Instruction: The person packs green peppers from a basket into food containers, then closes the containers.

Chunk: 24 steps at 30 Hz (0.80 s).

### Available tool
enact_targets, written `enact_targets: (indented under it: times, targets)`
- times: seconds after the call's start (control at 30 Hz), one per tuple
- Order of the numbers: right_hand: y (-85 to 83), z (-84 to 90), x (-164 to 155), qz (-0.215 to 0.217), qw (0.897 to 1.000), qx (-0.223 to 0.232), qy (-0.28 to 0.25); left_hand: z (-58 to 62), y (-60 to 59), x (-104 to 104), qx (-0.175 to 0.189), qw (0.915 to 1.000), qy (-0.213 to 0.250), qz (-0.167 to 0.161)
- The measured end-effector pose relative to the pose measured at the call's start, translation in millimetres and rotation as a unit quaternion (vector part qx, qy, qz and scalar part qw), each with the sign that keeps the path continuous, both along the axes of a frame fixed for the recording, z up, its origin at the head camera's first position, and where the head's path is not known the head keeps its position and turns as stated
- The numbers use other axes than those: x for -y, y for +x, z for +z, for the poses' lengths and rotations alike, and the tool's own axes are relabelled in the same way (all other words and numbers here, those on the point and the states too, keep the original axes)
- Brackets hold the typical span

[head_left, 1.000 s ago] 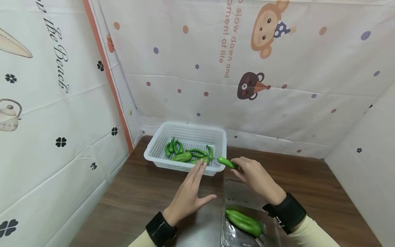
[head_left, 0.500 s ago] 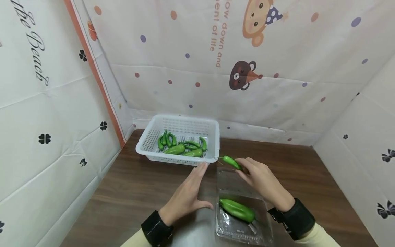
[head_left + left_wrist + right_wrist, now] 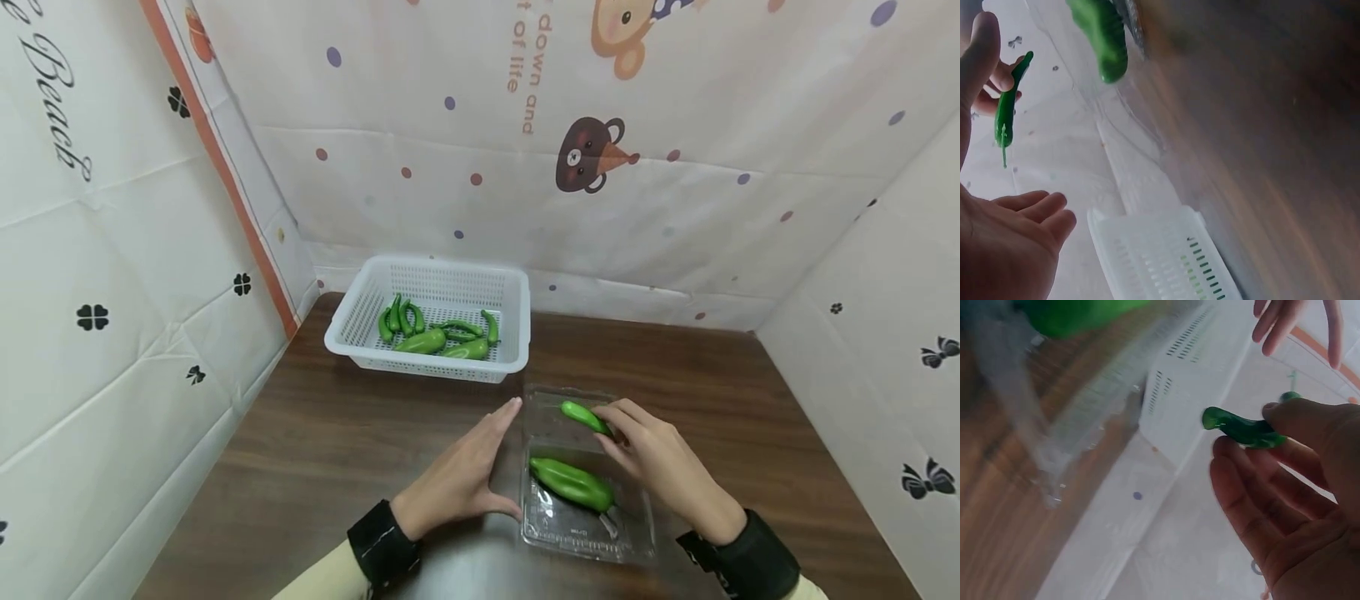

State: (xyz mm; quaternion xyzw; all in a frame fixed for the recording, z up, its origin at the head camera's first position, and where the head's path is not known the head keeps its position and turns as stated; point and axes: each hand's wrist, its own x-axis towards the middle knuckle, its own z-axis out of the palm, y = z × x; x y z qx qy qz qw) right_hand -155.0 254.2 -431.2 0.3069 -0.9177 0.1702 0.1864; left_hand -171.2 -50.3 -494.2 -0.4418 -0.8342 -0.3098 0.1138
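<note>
My right hand (image 3: 641, 446) pinches a small green pepper (image 3: 585, 416) between thumb and fingertips, above the far half of a clear plastic clamshell tray (image 3: 630, 537). The right wrist view shows the same small green pepper (image 3: 1244, 430) in that pinch. A larger green pepper (image 3: 572, 484) lies inside the tray. My left hand (image 3: 468, 475) rests flat on the table, fingers straight, just left of the tray's edge. In the left wrist view the left hand (image 3: 1004, 250) holds nothing; the small pepper (image 3: 1007, 112) and the larger pepper (image 3: 1105, 37) show beyond it.
A white perforated basket (image 3: 352, 346) stands at the back left of the brown wooden table (image 3: 300, 467), holding several green peppers (image 3: 427, 337). Printed sheets wall the table on the left, back and right.
My right hand has carried the small pepper from beside the basket back over the clear tray. My left hand has drawn away from the basket toward the tray's left edge.
</note>
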Motion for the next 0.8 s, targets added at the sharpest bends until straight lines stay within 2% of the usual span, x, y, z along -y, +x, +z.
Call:
enact_targets:
  times: [0.2,0.3,0.5,0.7,0.8]
  targets:
    - [10.9,-14.8,-2,0.004,1.0,0.003,-0.011,-6.5,3.4,-6,0.039,0.9985,-0.022,-0.03]
    - [16.0,-22.0,-1,0.009,1.0,0.012,-0.013,-10.4,6.7,-8,0.044,0.9978,-0.031,-0.04]
    - [22.5,-31.4,-1,0.01,1.0,0.022,-0.018,-13.6,10.7,-9,0.038,0.9972,-0.049,-0.043]
    - [27.3,-39.5,0,0.026,0.999,0.021,-0.022,-15.3,15.3,-9,0.061,0.9948,-0.071,-0.04]
    - [30.2,-41.6,0,0.025,0.999,0.027,-0.019,-17.5,16.4,-10,0.058,0.9945,-0.078,-0.038]
